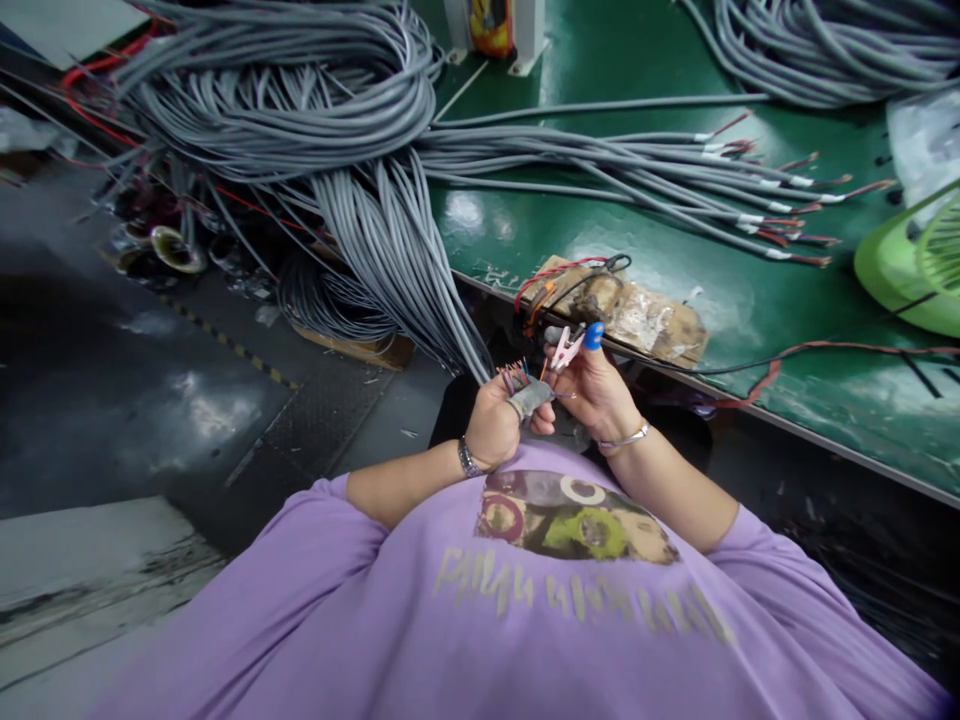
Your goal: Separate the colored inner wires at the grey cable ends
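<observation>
My left hand [495,428] is closed in front of my belly around a bunch of thin coloured wires [514,376], whose ends stick up from the fist. Across it lies a short grey wrapped piece [531,398]; whether it covers my thumb or is a cable sheath, I cannot tell. Right beside it, my right hand [596,395] pinches a small pink clip [565,350], with a blue cover [593,336] on one fingertip. A single orange wire [544,369] stands between the two hands. Grey cables [442,290] hang off the bench edge down to my left hand.
A big coil of grey cable [300,110] lies on the green bench [510,225], stripped ends [772,225] pointing right. A wooden block [652,325] with red and black leads sits at the near edge. Further right are a green fan [900,260] and another cable coil [832,50].
</observation>
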Motion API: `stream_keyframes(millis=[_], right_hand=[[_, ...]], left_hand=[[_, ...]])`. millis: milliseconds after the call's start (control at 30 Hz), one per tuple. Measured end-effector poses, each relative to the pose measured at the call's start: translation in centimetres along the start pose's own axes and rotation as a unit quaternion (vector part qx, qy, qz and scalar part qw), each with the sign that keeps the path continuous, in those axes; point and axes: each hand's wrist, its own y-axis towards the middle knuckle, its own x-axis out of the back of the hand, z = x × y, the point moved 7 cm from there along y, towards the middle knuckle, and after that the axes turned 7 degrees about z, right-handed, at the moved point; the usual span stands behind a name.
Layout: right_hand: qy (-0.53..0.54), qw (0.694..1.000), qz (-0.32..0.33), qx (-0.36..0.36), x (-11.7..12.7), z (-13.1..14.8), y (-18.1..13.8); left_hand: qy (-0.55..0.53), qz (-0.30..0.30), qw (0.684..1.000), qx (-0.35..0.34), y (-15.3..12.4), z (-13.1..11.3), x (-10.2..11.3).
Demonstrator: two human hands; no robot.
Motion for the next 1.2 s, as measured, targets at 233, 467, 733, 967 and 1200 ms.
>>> stream_keyframes(millis=[233,467,733,967,1200], right_hand=[[-0.002,1.000,-0.011,0.010,0.2,-0.4,0.0],[-0.012,0.997,0.070,-0.039,-0.3,-1.0,-1.1],[-0.165,0.975,0.107,-0.102,0.2,-0.7,-2.9],[-0.224,0.969,0.101,-0.026,-1.0,0.0,-3.2],[-0.228,0.971,0.062,-0.024,1.3,0.3,-3.3]], left_hand=[[0.004,0.003,1.000,-0.007,0.1,0.0,0.0],[0.017,0.004,1.000,-0.013,-0.7,-0.1,0.7],[0.053,0.046,0.998,-0.001,-0.6,0.9,1.5],[0.108,0.123,0.984,0.070,0.0,1.6,0.4],[0.038,0.028,0.998,0.044,0.2,0.8,1.3]])
